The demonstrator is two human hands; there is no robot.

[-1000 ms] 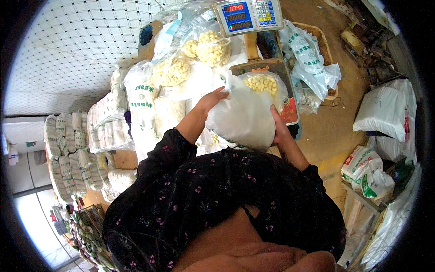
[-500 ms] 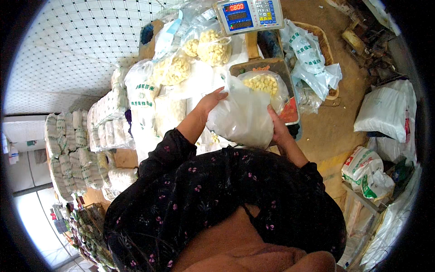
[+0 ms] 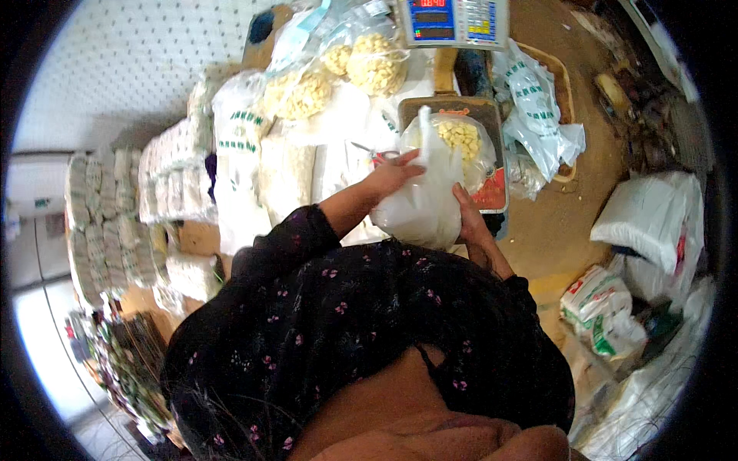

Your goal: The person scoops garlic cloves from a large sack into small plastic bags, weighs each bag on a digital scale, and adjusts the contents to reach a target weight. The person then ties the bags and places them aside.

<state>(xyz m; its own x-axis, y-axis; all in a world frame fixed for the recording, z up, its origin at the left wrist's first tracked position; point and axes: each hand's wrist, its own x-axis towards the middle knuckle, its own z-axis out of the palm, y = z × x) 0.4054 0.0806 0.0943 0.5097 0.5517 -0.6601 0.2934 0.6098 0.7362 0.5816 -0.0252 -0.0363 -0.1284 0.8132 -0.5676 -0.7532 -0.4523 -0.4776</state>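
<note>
My left hand (image 3: 396,170) grips the upper left of a translucent white plastic bag (image 3: 415,211). My right hand (image 3: 470,215) holds the bag's right side, fingers curled against it. The bag hangs over the near part of a scale's platform (image 3: 488,196); whether it rests there I cannot tell. Behind it on the platform lies a clear bag of small pale-yellow pieces (image 3: 461,138), like peeled cloves, partly covered by the white bag. The scale's display unit (image 3: 453,21) stands on a column at the top, its red digits lit.
Clear bags of pale pieces (image 3: 375,65), long white packs (image 3: 284,177) and printed bags cover the left worktop. A tan basket (image 3: 561,73) holding blue-white plastic stands right of the scale. Stacked white bundles (image 3: 100,223) are at left; white sacks (image 3: 638,215) are at right.
My left hand and the white bag have moved rightward in view, the hand now higher on the bag's crumpled top. The surroundings have shifted as the head moved. The display's red reading has changed.
</note>
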